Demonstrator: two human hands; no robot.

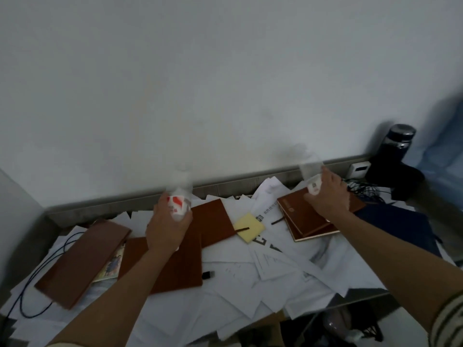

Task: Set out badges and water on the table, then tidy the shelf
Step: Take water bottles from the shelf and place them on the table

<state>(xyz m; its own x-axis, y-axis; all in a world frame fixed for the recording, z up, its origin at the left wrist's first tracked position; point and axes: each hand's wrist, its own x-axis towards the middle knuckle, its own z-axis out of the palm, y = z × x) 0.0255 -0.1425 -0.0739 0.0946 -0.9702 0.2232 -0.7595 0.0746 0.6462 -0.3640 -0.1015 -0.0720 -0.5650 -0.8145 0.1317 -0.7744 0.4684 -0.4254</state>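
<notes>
Under the curled fingers (163, 204) lay loose papers (275, 266) and brown notebooks (82, 261). The left hand (167, 231) gripped one water bottle (178, 204); the right hand (325, 194) gripped a second bottle (312, 171). Set down there, either would likely tip on the uneven, sliding sheets.

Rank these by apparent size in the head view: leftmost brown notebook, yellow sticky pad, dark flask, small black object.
Largest: leftmost brown notebook.
Middle: yellow sticky pad and dark flask look alike, and the flask is farther, so unranked.
Smallest: small black object.
</notes>
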